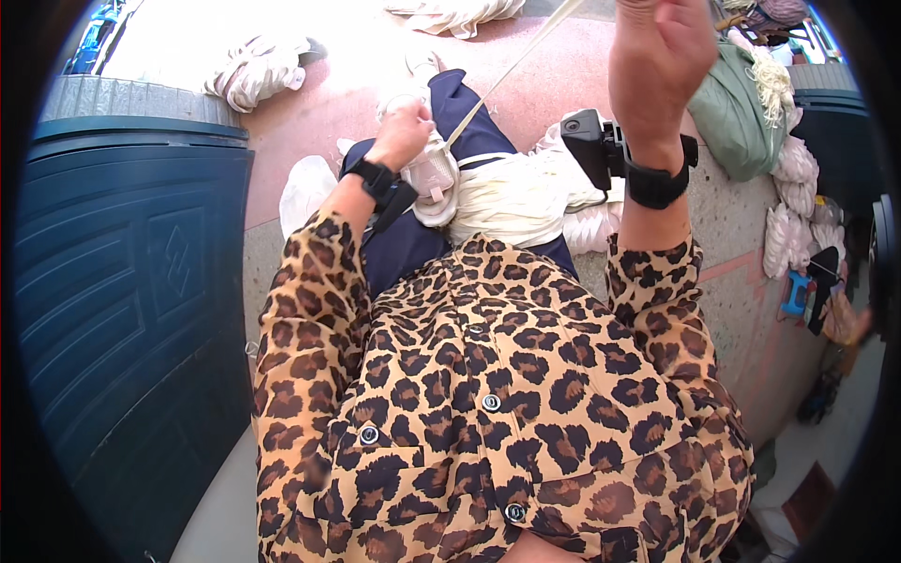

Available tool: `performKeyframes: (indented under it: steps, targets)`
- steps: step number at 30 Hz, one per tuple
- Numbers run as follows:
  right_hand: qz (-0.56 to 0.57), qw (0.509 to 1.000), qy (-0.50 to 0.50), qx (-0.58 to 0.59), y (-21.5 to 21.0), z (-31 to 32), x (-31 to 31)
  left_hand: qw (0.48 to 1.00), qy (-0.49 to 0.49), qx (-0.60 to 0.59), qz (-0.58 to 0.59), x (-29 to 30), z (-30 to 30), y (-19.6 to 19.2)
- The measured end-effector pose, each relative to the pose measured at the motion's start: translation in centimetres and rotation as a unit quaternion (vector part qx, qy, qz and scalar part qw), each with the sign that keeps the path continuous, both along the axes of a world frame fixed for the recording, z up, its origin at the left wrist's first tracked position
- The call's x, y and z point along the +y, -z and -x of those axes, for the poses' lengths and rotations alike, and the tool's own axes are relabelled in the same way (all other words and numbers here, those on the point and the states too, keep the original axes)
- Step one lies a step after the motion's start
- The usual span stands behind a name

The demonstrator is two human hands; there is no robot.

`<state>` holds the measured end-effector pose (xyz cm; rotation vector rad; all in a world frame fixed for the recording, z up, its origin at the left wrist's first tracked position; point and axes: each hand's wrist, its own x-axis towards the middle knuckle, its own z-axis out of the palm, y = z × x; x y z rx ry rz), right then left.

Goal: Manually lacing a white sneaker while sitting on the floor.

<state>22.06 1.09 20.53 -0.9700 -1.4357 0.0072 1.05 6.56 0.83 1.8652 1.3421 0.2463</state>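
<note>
Your left hand [404, 131] is low in front of you, its fingers curled at the far end of the pale shoe [432, 183]; you cannot tell from here what, if anything, they pinch. Your right hand [662, 42] is raised at the upper edge of the view, partly cut off, so you cannot tell whether its fingers are spread or pressed together.

The cream strand [502, 80] runs taut from beside the shoe, slanting up and to the right, and leaves the view a little left of your right hand. The shoe is at your lap, over your navy trousers [408, 249]. Just to its right, the cream bundle [511, 202] lies across your lap.

You wear a black band on each wrist, and a small camera [584, 136] sits beside the right one. Your shirt [526, 375] is leopard print, with buttons down the front.

To your left stands a blue door [131, 281], with a white bag [305, 192] on the floor [554, 75] near it. Ahead on the left lies a pale bundle [263, 70]. To your right is a green sack [737, 117], with more pale bundles [788, 239] beyond it.
</note>
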Motion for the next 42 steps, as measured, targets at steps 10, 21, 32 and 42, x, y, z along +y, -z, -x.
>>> performKeyframes:
  steps: [10, 21, 32, 42]
  targets:
    - [0.515, 0.781, -0.249, 0.250, 11.0, 6.2, -0.6, 0.985, 0.115, 0.095, -0.091, -2.1, 6.3, 0.6]
    - [0.558, 0.804, -0.152, -0.138, 21.9, 12.2, -2.6, 0.990, -0.059, -0.059, 0.111, -2.2, 6.8, -0.3]
    - [0.534, 0.634, -0.487, 0.276, 12.1, 5.8, 0.6, 0.958, -0.147, -0.146, 0.200, -2.5, 6.5, -2.2]
    - [0.319, 0.619, -0.593, 0.405, 2.7, 3.4, 0.4, 0.987, -0.010, -0.121, 0.108, -1.5, 4.9, -0.1]
